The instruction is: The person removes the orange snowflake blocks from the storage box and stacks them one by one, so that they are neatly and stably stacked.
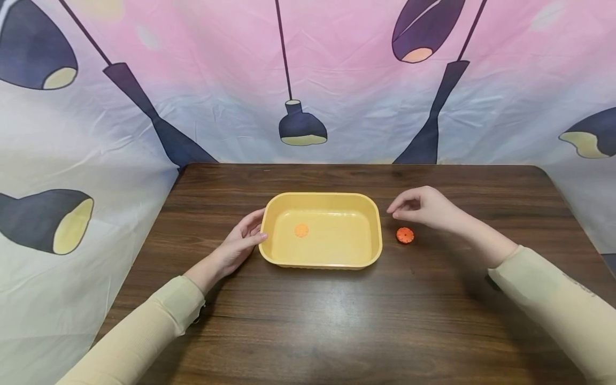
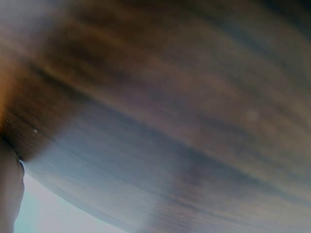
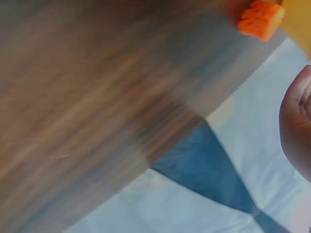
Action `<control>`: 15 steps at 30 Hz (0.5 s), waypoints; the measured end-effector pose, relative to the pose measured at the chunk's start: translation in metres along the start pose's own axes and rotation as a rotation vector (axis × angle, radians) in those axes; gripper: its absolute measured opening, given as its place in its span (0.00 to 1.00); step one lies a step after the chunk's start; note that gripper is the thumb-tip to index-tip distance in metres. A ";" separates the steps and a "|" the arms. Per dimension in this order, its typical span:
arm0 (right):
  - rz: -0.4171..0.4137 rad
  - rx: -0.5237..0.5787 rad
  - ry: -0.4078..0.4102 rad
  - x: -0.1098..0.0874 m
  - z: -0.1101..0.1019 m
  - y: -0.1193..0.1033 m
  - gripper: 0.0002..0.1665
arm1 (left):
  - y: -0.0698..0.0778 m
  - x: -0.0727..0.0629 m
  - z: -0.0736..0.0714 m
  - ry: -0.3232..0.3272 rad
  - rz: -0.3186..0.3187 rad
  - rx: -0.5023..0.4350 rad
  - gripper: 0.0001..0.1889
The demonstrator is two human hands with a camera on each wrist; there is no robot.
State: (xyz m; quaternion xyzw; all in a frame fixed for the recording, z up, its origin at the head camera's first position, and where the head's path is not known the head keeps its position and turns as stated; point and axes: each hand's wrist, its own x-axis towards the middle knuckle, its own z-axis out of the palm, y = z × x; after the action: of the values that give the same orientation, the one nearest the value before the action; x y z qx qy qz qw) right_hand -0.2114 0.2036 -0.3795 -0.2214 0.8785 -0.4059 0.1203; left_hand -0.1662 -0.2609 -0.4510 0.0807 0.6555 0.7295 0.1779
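Observation:
My left hand (image 1: 237,243) grips the left end of a yellow rectangular tub (image 1: 321,263), thumb over the rim and fingers behind the wall. Inside the tub, left of its middle, lies a flat light-orange round piece (image 1: 301,230). A deeper orange round piece (image 1: 405,235) with a notched edge and dark marks rests on the table to the tub's right; in the right wrist view this orange piece (image 3: 261,20) looks thick and ridged. Just above it in the head view is my right hand (image 1: 423,206), fingers bent and thumb apart from them, nothing visible in its grasp.
The dark wood-grain table (image 1: 308,331) carries the tub and the loose piece. Behind its far edge hangs a cloth backdrop (image 1: 356,85) printed with dark lamps, which also runs along the left and right sides.

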 end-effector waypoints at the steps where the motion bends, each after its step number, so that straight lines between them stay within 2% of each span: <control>1: -0.015 -0.002 0.000 0.002 0.001 -0.003 0.06 | 0.000 0.000 0.000 0.000 -0.001 0.000 0.40; 7: -0.081 0.018 -0.015 0.015 0.013 -0.019 0.06 | 0.000 0.000 0.000 0.003 -0.004 0.001 0.40; 15: -0.122 0.058 -0.044 0.035 0.035 -0.032 0.05 | 0.000 0.000 0.001 0.007 -0.005 0.004 0.40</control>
State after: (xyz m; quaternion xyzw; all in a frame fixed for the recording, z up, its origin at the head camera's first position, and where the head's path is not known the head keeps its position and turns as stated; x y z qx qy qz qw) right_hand -0.2187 0.1454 -0.3788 -0.2798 0.8485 -0.4326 0.1210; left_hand -0.1662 -0.2601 -0.4509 0.0766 0.6580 0.7279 0.1773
